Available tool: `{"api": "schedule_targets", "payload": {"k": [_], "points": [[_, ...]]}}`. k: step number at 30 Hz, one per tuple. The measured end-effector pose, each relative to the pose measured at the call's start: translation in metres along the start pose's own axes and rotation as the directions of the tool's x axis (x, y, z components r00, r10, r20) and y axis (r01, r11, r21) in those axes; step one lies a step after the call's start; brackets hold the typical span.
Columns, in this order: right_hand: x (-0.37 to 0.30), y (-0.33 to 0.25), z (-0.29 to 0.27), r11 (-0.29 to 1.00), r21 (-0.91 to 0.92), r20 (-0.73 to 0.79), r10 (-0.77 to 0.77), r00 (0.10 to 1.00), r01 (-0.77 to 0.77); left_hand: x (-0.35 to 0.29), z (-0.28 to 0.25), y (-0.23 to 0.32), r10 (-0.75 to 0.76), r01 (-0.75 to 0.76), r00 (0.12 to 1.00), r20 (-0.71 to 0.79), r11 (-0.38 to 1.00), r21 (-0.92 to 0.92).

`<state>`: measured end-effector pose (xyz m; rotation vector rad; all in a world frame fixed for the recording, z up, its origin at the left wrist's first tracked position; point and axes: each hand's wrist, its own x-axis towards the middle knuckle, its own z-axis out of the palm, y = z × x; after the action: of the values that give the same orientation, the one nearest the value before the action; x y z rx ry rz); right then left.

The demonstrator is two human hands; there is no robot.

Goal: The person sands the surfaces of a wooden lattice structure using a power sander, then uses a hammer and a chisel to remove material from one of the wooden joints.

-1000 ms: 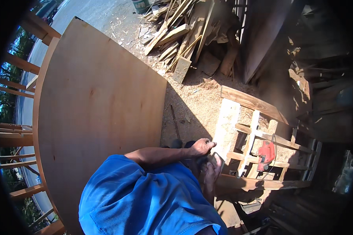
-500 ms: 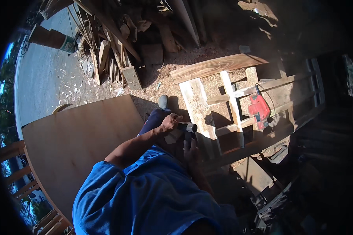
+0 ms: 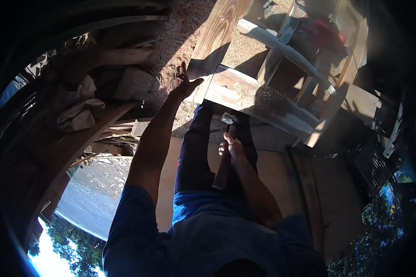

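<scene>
My right hand (image 3: pixel 234 148) is wrapped round the handle of a hammer (image 3: pixel 222 171), held in front of my legs with its head up, lit by sun. My left hand (image 3: pixel 182 84) stretches forward, fingers apart and nothing seen in it. It is over or beside the near end of a wide grained plank (image 3: pixel 219 34); whether it touches the wood I cannot tell. That plank runs along the left side of a wooden frame. Nearest me lies a pale, sawdust-covered board (image 3: pixel 235 90) of the frame, just past my knees.
A blurred red power tool (image 3: pixel 326 34) rests on the frame's far right, near a curved-looking crosspiece (image 3: pixel 282 46). Scrap timber (image 3: pixel 120 57) is heaped at left. Sawdust covers the ground (image 3: pixel 182 27). A large brown sheet (image 3: pixel 277 171) lies behind my legs.
My body and view have turned toward the frame, which now lies straight ahead. My left hand has moved away from the hammer head and opened out. The hammer stays in my right hand.
</scene>
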<state>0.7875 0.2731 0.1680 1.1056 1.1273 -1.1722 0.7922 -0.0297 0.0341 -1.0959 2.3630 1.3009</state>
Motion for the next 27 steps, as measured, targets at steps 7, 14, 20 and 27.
{"api": "schedule_targets", "payload": {"k": [7,14,20,27], "points": [[0.036,0.032,0.066,0.990,-0.115,0.069,-0.068,0.995,0.076,0.033,0.045,0.006,0.134,-0.086,0.990,0.049,0.837,-0.541],[0.059,0.040,0.067,0.995,0.004,0.058,-0.101,0.993,0.101,0.030,0.043,0.009,0.139,-0.028,0.984,0.115,0.748,-0.663],[0.055,0.031,0.054,0.996,-0.059,0.096,-0.063,0.993,0.069,0.023,0.031,0.028,0.201,-0.095,0.977,0.065,0.692,-0.715],[0.072,0.047,0.057,0.990,-0.113,0.118,-0.077,0.990,0.090,0.017,0.013,0.047,0.137,-0.147,0.989,-0.059,0.961,-0.233]]}}
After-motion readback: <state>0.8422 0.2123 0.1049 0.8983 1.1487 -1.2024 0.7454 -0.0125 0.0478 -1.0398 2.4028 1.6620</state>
